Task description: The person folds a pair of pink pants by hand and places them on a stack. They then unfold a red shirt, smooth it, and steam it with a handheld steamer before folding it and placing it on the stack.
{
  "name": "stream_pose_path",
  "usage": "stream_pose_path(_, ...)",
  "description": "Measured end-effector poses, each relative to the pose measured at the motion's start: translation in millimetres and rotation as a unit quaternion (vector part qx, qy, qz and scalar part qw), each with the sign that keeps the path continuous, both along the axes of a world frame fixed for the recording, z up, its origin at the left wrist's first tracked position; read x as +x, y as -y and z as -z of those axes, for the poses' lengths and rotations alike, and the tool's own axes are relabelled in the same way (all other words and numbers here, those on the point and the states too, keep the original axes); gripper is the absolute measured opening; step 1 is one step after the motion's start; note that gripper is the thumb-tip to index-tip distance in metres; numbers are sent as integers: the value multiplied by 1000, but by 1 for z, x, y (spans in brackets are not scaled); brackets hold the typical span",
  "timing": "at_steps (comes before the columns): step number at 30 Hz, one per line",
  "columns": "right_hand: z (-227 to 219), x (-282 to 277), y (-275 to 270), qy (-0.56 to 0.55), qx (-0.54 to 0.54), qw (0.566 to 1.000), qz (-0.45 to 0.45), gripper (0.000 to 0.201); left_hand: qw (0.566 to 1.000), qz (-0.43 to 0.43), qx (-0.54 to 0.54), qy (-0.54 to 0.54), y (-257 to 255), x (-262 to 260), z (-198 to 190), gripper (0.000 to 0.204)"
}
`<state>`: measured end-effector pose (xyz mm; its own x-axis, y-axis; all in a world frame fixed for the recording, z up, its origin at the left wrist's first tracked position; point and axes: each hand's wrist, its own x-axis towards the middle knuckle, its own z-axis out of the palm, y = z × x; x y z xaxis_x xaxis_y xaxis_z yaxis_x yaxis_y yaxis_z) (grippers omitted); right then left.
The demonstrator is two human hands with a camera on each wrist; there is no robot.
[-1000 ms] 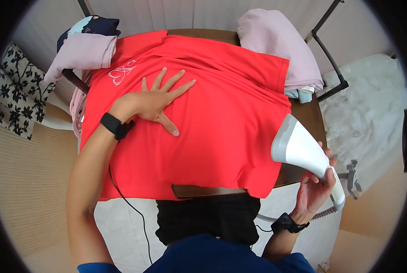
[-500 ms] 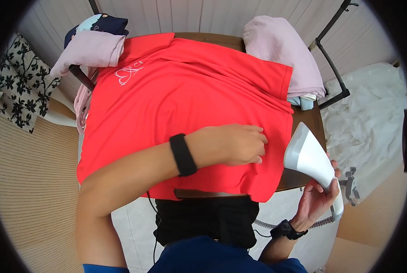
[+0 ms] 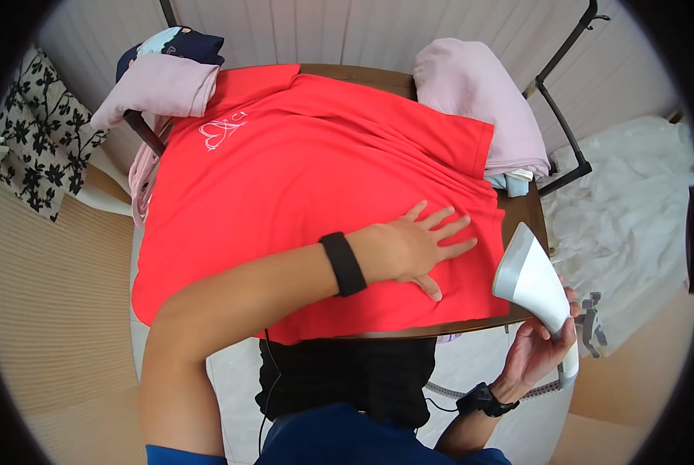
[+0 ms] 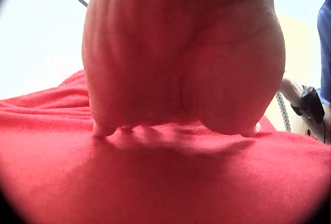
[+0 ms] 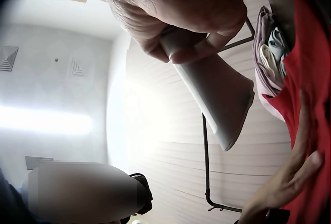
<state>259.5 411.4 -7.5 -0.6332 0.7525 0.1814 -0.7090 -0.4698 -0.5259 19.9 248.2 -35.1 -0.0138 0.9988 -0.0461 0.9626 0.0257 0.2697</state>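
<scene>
One red shirt (image 3: 285, 194), one white steamer (image 3: 536, 285)

The left hand (image 3: 413, 249) rests spread-fingered on the shirt; the right hand (image 3: 534, 350), to its right, grips the steamer. Only the left wrist view shows a gap beneath the left hand's palm

HEAD: bright, even light on red garment (image 3: 308, 186); curved distortion, black corners | LEFT WRIST: whites overexposed beyond garment; left hand (image 4: 183, 61) red-tinted, soft — shadow on garment beneath | RIGHT WRIST: light strip (image 5: 46, 120) glaring well left of garment; handheld steamer (image 5: 217, 94) dim.
</scene>
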Motion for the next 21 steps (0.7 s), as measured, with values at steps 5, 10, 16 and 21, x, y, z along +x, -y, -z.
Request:
stream_pose_path(5,1,0,5,45,22,999,19,21,998,-26,58,13,66,-24,-25,114)
stream_pose_path(10,5,-6,12,85,30,996,-22,24,985,-150,-83,-14,160,-15,-58,123)
stream_pose_path(16,-2,-27,33,137,96,983,-75,22,931,-300,-204,40,211,8,-57,143)
stream_pose_path(21,-7,-36,46,165,144,967,-130,24,933,-289,-216,-15,223,-4,-49,153)
